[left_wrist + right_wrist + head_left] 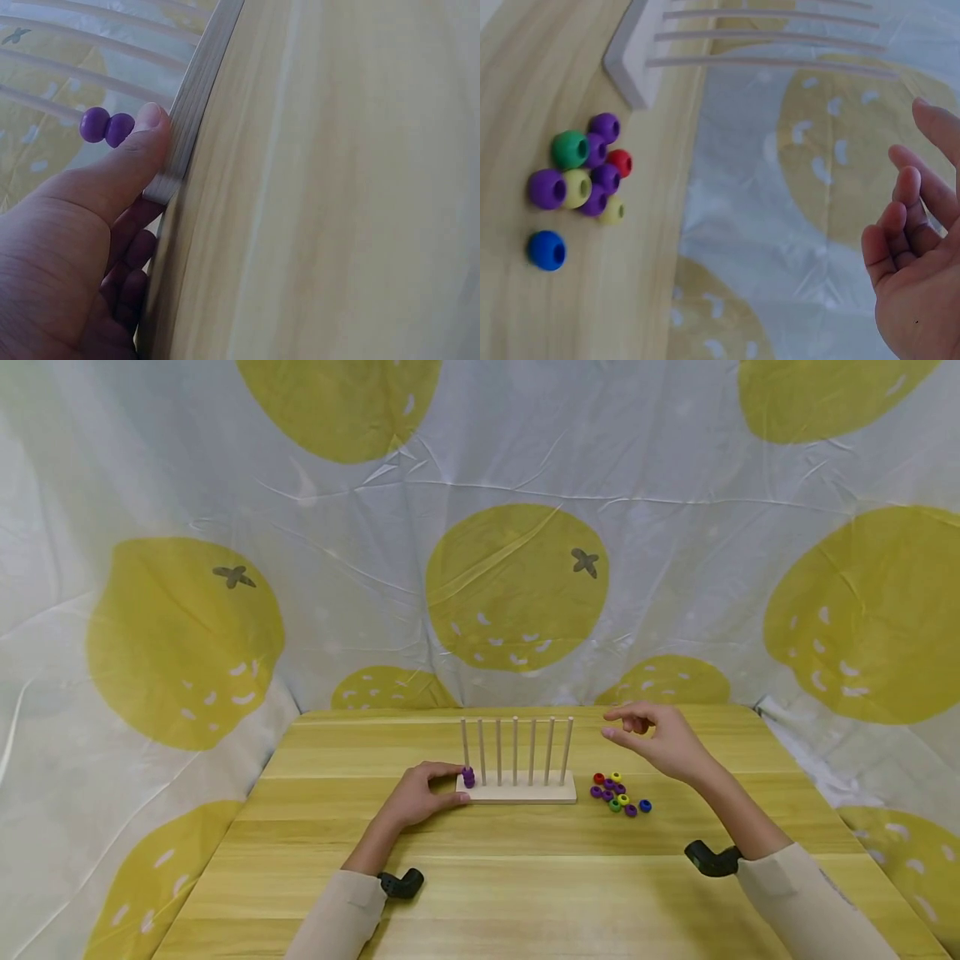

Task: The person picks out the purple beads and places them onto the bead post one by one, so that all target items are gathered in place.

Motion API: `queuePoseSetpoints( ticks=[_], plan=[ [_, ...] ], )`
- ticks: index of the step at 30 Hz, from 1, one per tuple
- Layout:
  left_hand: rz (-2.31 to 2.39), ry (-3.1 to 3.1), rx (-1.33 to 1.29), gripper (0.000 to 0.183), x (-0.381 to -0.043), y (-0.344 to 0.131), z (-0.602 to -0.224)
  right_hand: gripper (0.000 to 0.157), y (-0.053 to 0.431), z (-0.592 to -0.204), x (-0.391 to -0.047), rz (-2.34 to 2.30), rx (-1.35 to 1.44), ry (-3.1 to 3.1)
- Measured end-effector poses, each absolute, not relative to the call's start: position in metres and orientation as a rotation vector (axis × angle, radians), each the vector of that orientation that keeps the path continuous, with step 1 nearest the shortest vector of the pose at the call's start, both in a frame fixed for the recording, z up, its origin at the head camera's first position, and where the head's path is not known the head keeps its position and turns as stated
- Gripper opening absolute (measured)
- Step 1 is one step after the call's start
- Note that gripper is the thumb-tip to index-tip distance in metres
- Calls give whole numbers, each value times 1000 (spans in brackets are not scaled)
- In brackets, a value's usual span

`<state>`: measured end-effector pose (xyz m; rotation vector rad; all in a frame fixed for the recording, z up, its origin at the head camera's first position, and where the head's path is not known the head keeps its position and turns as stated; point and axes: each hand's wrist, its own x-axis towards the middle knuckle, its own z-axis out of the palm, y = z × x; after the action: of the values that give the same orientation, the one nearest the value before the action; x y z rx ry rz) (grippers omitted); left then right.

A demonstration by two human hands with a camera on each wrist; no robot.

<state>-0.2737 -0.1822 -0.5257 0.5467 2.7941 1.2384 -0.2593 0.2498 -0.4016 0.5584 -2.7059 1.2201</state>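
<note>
As our left hand (416,792) pinches the pale wooden seven-peg rack (517,791) at lower centre, presumably steadying it, our empty right hand (663,745), thumb and forefinger parted, hovers near the round multicoloured beads (608,796) at lower right.

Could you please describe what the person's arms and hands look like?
The left hand and right hand are ungloved. The left sleeve and right sleeve are beige, the right one bearing a dark marking. A bent black device sits at each cuff.
</note>
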Motion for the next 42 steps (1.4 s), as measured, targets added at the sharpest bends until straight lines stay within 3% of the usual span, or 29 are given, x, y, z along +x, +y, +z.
queuePoseSetpoints(
  ticks=[22, 30, 42],
  plan=[
    [1219, 2806, 544, 58, -274, -183, -529, 38, 294, -483, -243, 1231, 452, -2784],
    [1220, 2800, 539, 58, -273, -183, -528, 34, 299, -498, -232, 1265, 449, -2794],
    [1200, 2812, 564, 58, -275, -182, -528, 43, 303, -512, -223, 1293, 372, -2896]
  ],
)
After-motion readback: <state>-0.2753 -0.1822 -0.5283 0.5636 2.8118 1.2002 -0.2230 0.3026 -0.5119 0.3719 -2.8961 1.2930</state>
